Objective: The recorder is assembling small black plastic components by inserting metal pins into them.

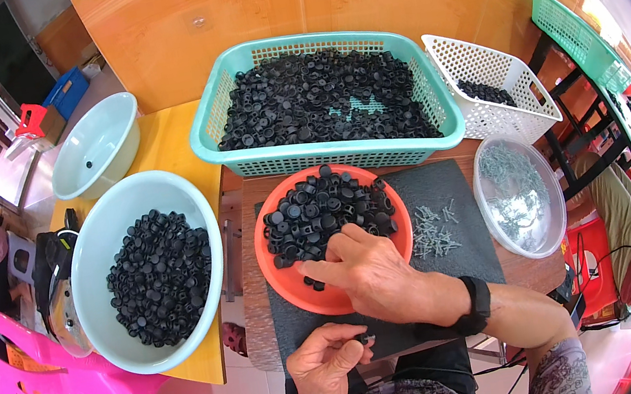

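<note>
My left hand [328,368] is below the orange bowl, at the near edge of the dark mat. Its thumb and fingers are closed on a small black plastic cap [365,338]. My right hand [368,271] reaches over the orange bowl [271,282], index finger stretched out toward its lower left and the other fingers bent. No object shows in that hand, and its thumb is mostly hidden. Black plastic caps [322,212] are heaped in the bowl's far part; a few lie near the right fingers. Loose screws [435,232] are spread on the mat [455,191] right of the bowl.
A green basket [342,158] full of black parts stands behind the bowl. On the left are a pale blue basin [95,314] of caps and another basin [91,162]. At right are a clear tub [546,243] of screws and a white basket [538,116]. Other people sit at both sides.
</note>
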The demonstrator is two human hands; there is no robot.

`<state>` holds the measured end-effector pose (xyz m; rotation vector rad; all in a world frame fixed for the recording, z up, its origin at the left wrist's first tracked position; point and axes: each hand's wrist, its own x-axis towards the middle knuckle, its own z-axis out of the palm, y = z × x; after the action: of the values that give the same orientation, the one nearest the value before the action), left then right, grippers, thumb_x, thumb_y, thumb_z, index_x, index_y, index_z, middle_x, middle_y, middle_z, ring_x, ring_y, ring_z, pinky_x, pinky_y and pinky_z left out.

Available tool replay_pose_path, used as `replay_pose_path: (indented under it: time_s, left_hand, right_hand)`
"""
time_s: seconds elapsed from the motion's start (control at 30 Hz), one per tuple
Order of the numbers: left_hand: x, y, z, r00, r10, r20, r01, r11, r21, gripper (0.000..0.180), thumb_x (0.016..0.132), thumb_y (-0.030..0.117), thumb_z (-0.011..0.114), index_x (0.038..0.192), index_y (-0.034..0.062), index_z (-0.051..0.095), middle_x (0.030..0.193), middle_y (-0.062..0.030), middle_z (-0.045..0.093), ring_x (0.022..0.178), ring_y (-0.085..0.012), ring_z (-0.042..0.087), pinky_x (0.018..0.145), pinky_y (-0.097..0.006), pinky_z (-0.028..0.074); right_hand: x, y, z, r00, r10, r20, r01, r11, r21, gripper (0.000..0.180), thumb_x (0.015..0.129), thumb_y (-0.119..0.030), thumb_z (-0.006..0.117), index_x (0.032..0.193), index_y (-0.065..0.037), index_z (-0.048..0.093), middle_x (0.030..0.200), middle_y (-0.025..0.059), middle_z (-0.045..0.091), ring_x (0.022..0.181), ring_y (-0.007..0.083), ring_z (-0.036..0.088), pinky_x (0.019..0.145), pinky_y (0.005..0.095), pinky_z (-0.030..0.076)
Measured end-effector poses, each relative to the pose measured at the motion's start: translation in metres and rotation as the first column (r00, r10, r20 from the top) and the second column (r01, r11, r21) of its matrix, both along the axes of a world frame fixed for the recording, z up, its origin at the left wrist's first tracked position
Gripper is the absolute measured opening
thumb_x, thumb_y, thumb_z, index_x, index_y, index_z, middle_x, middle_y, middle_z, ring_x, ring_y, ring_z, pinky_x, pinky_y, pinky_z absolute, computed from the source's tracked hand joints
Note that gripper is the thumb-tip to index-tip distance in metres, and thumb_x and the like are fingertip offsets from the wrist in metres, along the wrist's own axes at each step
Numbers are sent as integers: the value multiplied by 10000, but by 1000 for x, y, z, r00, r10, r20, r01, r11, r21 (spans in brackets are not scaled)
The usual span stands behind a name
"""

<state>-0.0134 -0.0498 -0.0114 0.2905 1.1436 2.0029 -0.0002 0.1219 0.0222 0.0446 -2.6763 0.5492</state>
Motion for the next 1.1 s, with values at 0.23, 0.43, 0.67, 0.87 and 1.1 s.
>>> replay_pose_path:
  time_s: [0.23,0.43,0.67,0.87,1.1]
  left_hand:
    - [-4,-3,-3,998,-57,20,56,997,53,222,834,70,672,1014,-51,622,906,-98,634,744,-133,626,692,-229,517]
    - [-4,0,-2,1000,-24,-20,24,1000,11,235,805,74,695,959,-79,605,831,-132,625,692,-196,638,590,-297,537]
    - [-3,-1,1,998,-35,-42,34,999,-14,223,813,73,685,951,-79,597,814,-137,624,676,-201,630,582,-300,530]
    - [-3,6,10,997,70,-21,-71,996,-45,271,811,132,703,947,-51,557,789,-132,626,650,-193,609,572,-298,511]
    - [1,19,15,995,29,-92,-34,998,-58,305,803,176,719,938,-39,551,784,-127,624,636,-185,601,564,-294,500]
  right_hand:
    - [-4,5,-10,1000,23,-6,-23,999,45,190,615,-16,621,805,-23,628,734,111,500,727,268,497,586,364,426]
    - [14,12,-11,1000,-20,14,19,999,50,119,614,-31,645,693,-23,557,745,106,506,721,259,494,611,361,419]
    - [31,13,-1,999,-42,-19,41,998,-53,139,688,-22,648,777,-5,542,737,114,510,699,276,492,602,372,421]
    - [54,9,9,998,-63,-10,58,968,-246,232,684,13,660,875,4,528,783,127,534,722,290,517,612,386,444]
    - [82,14,7,987,-144,-67,126,966,-226,294,648,19,709,911,-8,579,828,115,585,706,285,549,607,373,458]
